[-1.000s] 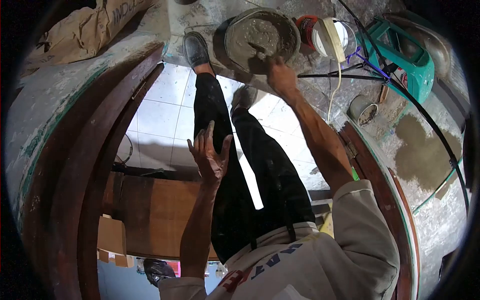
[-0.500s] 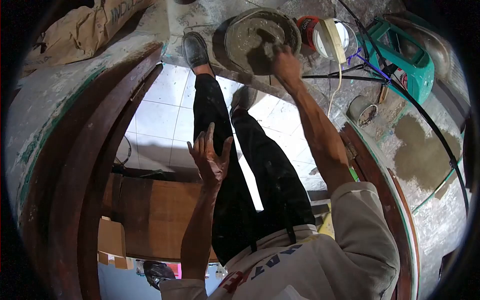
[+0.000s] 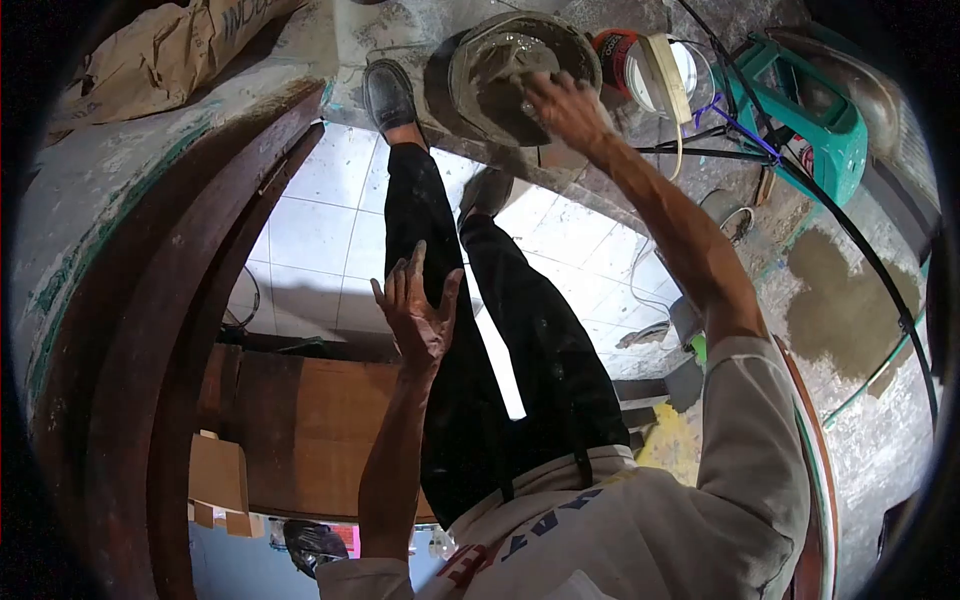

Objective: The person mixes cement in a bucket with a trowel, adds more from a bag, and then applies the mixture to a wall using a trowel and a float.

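My left hand (image 3: 420,315) is raised above my dark trousers (image 3: 425,225), its fingers spread and nothing in it. My right hand (image 3: 568,112) is over the right side of a round basin (image 3: 462,98) that holds wet grey-brown mix. Its fingers point to the upper left; motion blurs them, and whether they hold anything is unclear. A dark shadow lies across the mix beside that hand.
Right of the basin stand a red and white bucket (image 3: 615,62), a pale power strip (image 3: 668,85) and a green plastic stool (image 3: 845,135). Black cables cross there. A small pot (image 3: 722,212) and a wet patch (image 3: 840,300) lie farther right. A paper sack (image 3: 150,65) is upper left.
My right hand has moved slightly left over the basin, and its forearm and elbow have swung out to the right. My left hand has barely moved, still spread.
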`<state>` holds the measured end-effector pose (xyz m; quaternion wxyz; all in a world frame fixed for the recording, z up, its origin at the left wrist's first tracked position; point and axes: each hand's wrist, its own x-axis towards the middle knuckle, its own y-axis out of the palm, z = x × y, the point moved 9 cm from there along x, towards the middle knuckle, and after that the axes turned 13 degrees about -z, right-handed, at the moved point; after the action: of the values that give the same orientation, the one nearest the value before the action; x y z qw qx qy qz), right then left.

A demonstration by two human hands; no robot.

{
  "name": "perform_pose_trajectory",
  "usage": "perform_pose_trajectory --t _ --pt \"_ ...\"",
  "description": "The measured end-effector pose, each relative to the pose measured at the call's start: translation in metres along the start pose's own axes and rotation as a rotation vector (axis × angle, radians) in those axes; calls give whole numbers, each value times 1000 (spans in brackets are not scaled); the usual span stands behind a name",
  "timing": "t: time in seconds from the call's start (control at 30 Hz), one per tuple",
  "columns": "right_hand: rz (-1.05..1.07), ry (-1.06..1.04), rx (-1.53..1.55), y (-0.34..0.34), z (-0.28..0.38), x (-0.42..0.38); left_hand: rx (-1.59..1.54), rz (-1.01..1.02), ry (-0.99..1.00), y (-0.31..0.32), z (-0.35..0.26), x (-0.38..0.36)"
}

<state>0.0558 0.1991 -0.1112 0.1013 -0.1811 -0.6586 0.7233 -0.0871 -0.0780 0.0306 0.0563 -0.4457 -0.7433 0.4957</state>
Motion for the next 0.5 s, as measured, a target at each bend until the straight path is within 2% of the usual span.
perform_pose_trajectory --t 0.1,0.13,0.2,0.23,0.27,0.33,0.47,0.5 --pt "65 223 36 23 -43 -4 1 -2 -1 -1 2 -1" --pt "67 217 39 34 -33 -11 -2 0 -5 -1 3 -3" --pt "83 451 32 44 -34 -33 1 1 -21 -1 3 -2" --pt "204 549 76 56 -29 -41 9 6 -31 0 4 -1" --pt "205 544 78 58 -12 -43 10 5 -36 -1 4 -2" --pt "259 829 275 72 4 -55 61 18 -37 1 4 0" --pt "280 940 457 62 26 -56 44 37 -48 4 6 0" --pt "158 888 508 54 29 -55 42 28 -49 4 7 0"
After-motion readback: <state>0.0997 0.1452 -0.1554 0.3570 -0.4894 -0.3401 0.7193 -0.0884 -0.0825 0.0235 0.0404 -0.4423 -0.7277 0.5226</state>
